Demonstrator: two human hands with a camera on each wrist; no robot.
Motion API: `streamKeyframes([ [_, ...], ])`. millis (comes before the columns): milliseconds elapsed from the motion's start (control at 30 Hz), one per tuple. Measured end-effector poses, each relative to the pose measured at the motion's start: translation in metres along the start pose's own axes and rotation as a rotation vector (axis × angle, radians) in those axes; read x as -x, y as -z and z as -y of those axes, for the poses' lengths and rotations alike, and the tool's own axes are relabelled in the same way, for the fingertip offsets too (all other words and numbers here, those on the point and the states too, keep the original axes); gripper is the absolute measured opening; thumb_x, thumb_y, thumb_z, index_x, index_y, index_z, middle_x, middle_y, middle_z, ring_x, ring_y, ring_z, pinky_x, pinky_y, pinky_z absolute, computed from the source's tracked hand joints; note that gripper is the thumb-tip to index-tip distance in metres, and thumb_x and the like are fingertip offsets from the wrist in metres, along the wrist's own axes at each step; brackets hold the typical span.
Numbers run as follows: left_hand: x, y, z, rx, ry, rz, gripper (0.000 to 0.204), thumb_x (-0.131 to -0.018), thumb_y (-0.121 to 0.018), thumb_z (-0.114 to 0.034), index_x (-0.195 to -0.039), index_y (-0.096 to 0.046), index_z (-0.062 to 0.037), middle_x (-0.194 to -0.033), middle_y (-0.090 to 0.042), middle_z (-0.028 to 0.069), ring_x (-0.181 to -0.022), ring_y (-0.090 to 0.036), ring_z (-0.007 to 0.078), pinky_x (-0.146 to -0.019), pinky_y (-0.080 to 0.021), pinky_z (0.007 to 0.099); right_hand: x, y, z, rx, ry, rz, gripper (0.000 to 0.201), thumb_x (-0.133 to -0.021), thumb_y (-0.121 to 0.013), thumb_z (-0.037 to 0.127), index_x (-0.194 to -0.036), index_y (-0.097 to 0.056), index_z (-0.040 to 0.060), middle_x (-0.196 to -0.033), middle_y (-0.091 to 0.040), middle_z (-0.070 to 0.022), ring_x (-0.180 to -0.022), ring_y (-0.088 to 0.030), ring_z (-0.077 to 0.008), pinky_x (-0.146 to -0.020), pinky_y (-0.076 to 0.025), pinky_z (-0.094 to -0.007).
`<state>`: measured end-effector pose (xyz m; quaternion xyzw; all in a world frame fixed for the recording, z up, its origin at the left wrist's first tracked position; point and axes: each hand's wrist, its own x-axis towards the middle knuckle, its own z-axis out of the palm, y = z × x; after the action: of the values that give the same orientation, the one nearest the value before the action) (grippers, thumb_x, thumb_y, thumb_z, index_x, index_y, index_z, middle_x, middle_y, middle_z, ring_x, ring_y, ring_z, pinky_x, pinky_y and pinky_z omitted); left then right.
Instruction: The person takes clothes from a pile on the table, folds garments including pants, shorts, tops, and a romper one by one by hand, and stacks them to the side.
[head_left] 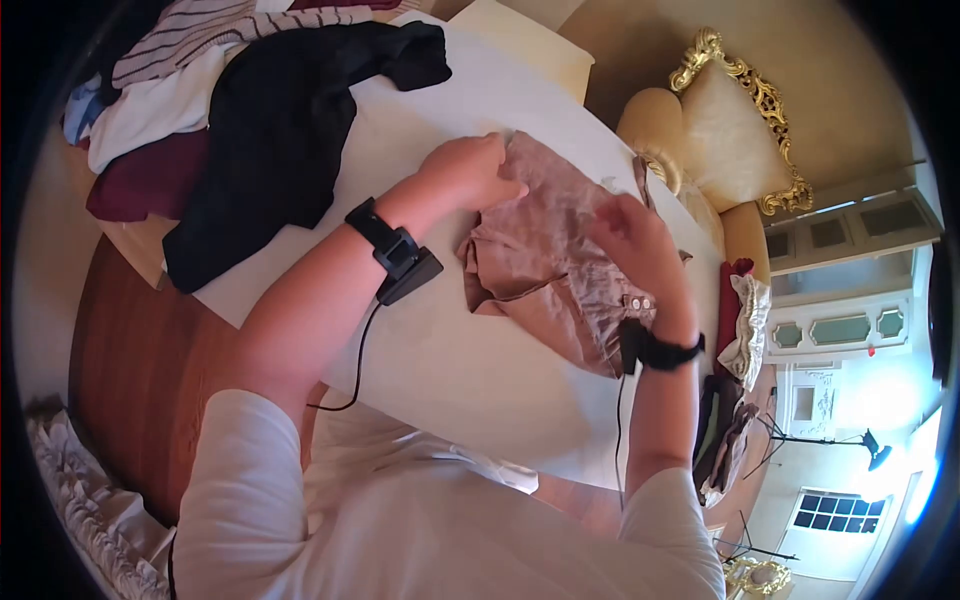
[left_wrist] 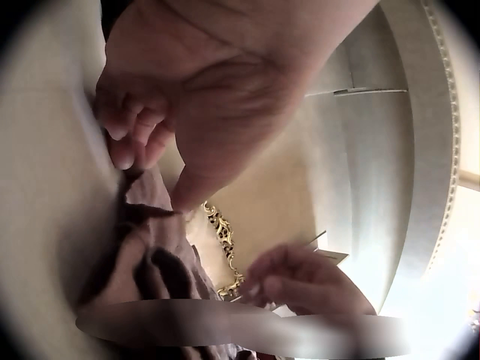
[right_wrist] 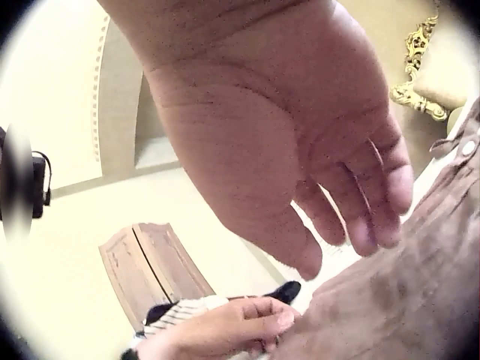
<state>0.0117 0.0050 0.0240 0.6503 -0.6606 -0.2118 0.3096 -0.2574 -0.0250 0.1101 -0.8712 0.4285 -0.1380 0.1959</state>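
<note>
A dusty-pink shirt (head_left: 545, 215) with pale buttons lies partly folded on the white table (head_left: 410, 345). At its far left corner my left hand (head_left: 465, 175) pinches the edge of the cloth. The left wrist view shows those fingers curled, with the thumb (left_wrist: 196, 184) against the fabric. My right hand (head_left: 640, 240) is over the right part of the shirt, holding nothing. Its fingers hang loosely bent in the right wrist view, just above the brown-pink cloth (right_wrist: 390, 292). Two buttons (head_left: 640, 303) show near the right wrist strap.
A black garment (head_left: 275, 140) is spread on the table's left, beside a heap with a striped knit (head_left: 200, 45), white and maroon clothes. Beyond the table stands a gold-framed armchair (head_left: 740, 135). More folded clothes (head_left: 745, 330) lie to the right. Cables run from both wrist cameras.
</note>
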Motion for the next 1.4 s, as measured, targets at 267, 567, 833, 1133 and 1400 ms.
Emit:
streamKeyframes([
  [267,0.001,-0.002,0.0,0.067,0.055,0.045,0.055,-0.079,-0.082,-0.026,-0.12,-0.056,-0.001,-0.097,-0.072,0.0154,-0.094,-0.07,0.0333,-0.081,-0.054,0.0412,-0.116,-0.065,-0.032,0.088,0.298,-0.101,0.043,-0.089,-0.068,0.018,-0.128,-0.064,0.0005,-0.115,-0.071,-0.0242,-0.109,-0.068,-0.0408,-0.095,-0.053,-0.0435],
  [567,-0.004,-0.006,0.001,0.307,0.075,-0.048,0.06,-0.075,-0.076,-0.013,-0.13,-0.053,-0.0009,-0.099,-0.072,0.0149,-0.095,-0.071,0.0304,-0.084,-0.055,0.0398,-0.096,-0.029,-0.019,0.056,0.111,0.06,0.035,-0.078,-0.075,0.006,-0.111,-0.065,0.0008,-0.099,-0.072,-0.0143,-0.094,-0.069,-0.0245,-0.085,-0.054,-0.0364],
  [833,-0.003,-0.01,-0.003,0.331,-0.291,0.203,0.042,-0.071,-0.078,-0.009,-0.112,-0.069,-0.003,-0.107,-0.069,0.0125,-0.1,-0.069,0.0267,-0.087,-0.055,0.0364,0.013,-0.006,0.013,-0.044,0.236,-0.014,0.028,-0.079,-0.071,0.001,-0.107,-0.066,0.0035,-0.099,-0.069,-0.0136,-0.099,-0.067,-0.031,-0.088,-0.053,-0.0396],
  [1133,0.016,-0.001,-0.02,0.201,-0.368,0.297,0.027,-0.075,-0.076,-0.002,-0.102,-0.071,-0.003,-0.107,-0.067,0.0114,-0.097,-0.066,0.0266,-0.086,-0.054,0.036,0.037,-0.026,0.003,0.111,0.216,-0.131,0.046,-0.079,-0.066,-0.007,-0.123,-0.067,0.0065,-0.11,-0.063,-0.0153,-0.102,-0.064,-0.0349,-0.088,-0.053,-0.0415],
  [1400,0.018,0.002,-0.022,0.166,-0.395,0.22,0.02,-0.082,-0.072,-0.002,-0.101,-0.071,-0.0044,-0.109,-0.067,0.0107,-0.101,-0.064,0.0282,-0.087,-0.053,0.0368,0.025,-0.036,-0.003,-0.036,0.197,-0.137,0.026,-0.081,-0.065,-0.005,-0.103,-0.075,0.0045,-0.094,-0.066,-0.0142,-0.091,-0.067,-0.0339,-0.081,-0.054,-0.0415],
])
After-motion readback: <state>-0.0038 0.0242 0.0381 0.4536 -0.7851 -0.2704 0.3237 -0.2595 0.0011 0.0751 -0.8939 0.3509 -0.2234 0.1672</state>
